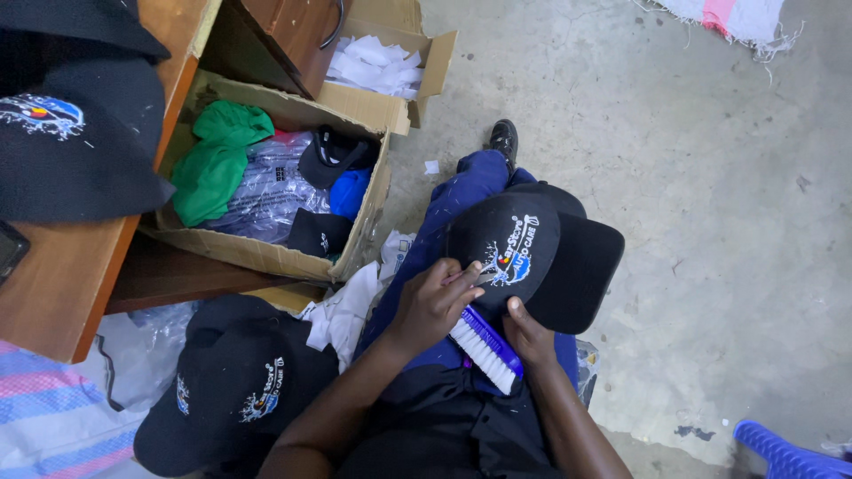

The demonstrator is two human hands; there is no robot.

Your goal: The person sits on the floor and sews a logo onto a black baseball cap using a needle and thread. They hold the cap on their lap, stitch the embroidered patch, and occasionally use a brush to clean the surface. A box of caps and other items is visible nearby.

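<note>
A black cap (541, 248) with a stitched emblem on its front lies on the person's lap, brim pointing right, over blue trousers (461, 200). The left hand (435, 302) rests on the cap's front panel beside the emblem, fingers curled; its grip appears closed on a small item at the fingertips, though what it pinches cannot be told. The right hand (531, 337) sits at the cap's lower edge, thumb on the brim, its grip closed on the cap. A purple brush (484, 348) with white bristles lies between the two hands, touching the right hand; which hand holds it is unclear.

To the left on the floor is a second black cap (235, 381) with a similar emblem. Above it stands an open cardboard box (275, 253) holding green cloth (213, 164), clear wrapped packets and further dark caps. A wooden desk (62, 284) at far left carries another black cap (75, 146). The floor (710, 177) is bare concrete.
</note>
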